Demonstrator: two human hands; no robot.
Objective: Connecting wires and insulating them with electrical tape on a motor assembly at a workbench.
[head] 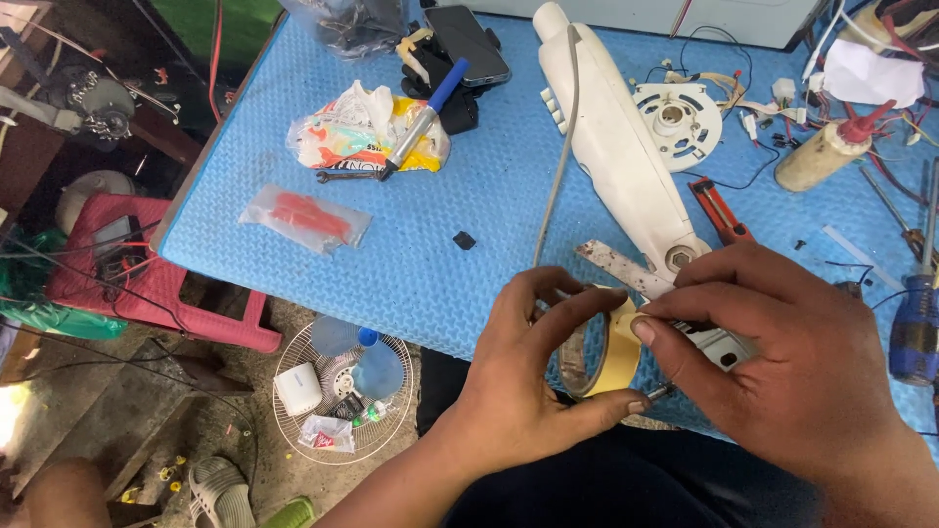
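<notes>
Two bare hands meet low over the near edge of a blue foam-topped workbench. The left hand curls around a roll of yellowish tape, thumb below and fingers arched over the top of the ring, holding it upright on its edge. The right hand closes in from the other side, its thumb and forefinger pinched at the roll's outer face; a small dark metal tip shows just beneath that pinch, though what it belongs to cannot be made out.

Just behind the hands, a long white plastic housing lies diagonally across the mat, a grey cable running along it and a rusted flat metal strip poking out at its lower end, close to the tape. A round white plastic disc sits beside the housing, with a red utility knife near it. Farther left lie a blue-capped marker resting on a crumpled printed bag, a clear pouch with red parts and a dark phone. At the right edge stand a tan squeeze bottle with a red nozzle and a blue-handled screwdriver. Below the bench, a wire fan guard rests on the floor with small items in it.
</notes>
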